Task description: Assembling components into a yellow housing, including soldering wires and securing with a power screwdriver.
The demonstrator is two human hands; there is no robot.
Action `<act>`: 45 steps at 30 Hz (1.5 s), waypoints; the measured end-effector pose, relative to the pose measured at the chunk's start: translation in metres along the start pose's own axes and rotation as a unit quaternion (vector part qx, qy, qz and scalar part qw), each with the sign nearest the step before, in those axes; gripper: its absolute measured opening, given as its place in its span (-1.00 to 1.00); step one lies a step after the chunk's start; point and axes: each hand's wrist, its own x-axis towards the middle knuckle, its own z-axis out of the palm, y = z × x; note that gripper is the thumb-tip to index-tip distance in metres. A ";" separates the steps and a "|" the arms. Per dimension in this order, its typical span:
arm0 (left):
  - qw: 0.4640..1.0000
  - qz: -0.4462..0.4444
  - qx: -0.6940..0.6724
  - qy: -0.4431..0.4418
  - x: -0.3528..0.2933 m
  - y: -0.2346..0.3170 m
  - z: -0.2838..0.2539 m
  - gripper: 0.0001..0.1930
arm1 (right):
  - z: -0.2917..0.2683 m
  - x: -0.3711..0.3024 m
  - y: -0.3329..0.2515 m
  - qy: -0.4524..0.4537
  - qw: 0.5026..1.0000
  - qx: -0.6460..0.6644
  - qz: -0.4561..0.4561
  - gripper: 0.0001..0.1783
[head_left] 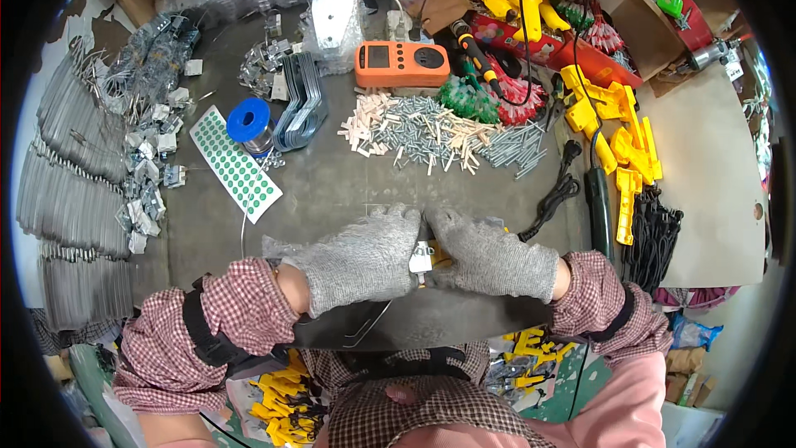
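My left hand [361, 253], in a grey knit glove, is closed near the front of the table, fingers bent toward the middle. Facing it, my right hand [497, 257], gloved alike, curls over a yellow plastic piece [442, 255] that is mostly hidden under it. Between the hands a small white block with metal bits [421, 259] shows at the left hand's fingers. Both hands nearly meet at the fingertips. What lies beneath the palms is covered. Thin bent wires [367, 325] lie on the table edge below the left hand.
Past the hands lie a pile of screws [423, 133], an orange meter [402, 64], a blue solder spool [249, 120] and a green-dot sticker sheet [236, 162]. Bent metal plates [79, 174] are stacked left. Yellow housings [613, 116], a black tool [597, 207] and cords [651, 241] are right.
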 end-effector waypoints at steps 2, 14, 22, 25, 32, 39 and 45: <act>1.000 0.001 -0.002 0.016 0.000 0.000 0.001 -0.39 | -0.001 0.004 -0.002 -0.008 1.000 -0.019 0.010 -0.33; 1.000 -0.011 0.011 0.014 0.007 0.008 -0.004 -0.23 | 0.002 -0.001 0.000 0.036 0.999 -0.007 0.026 -0.39; 0.997 -0.082 -0.004 -0.004 0.001 0.015 -0.003 0.01 | 0.017 -0.025 0.006 0.107 0.985 0.050 -0.126 -0.37; 0.998 -0.061 0.029 0.004 -0.001 0.013 0.000 0.00 | 0.010 -0.028 -0.001 0.126 0.984 0.041 -0.116 -0.36; 0.988 0.051 0.120 0.078 -0.019 0.034 -0.002 -0.35 | -0.018 -0.083 0.064 0.265 0.962 -0.018 -0.062 -0.49; 0.948 0.186 0.242 0.088 -0.028 0.039 0.015 -0.58 | -0.014 -0.099 0.086 0.150 0.981 -0.108 -0.053 -0.51; 0.946 0.116 0.300 0.036 -0.024 0.053 0.016 -0.48 | -0.016 -0.092 0.086 0.245 0.968 0.002 -0.056 -0.64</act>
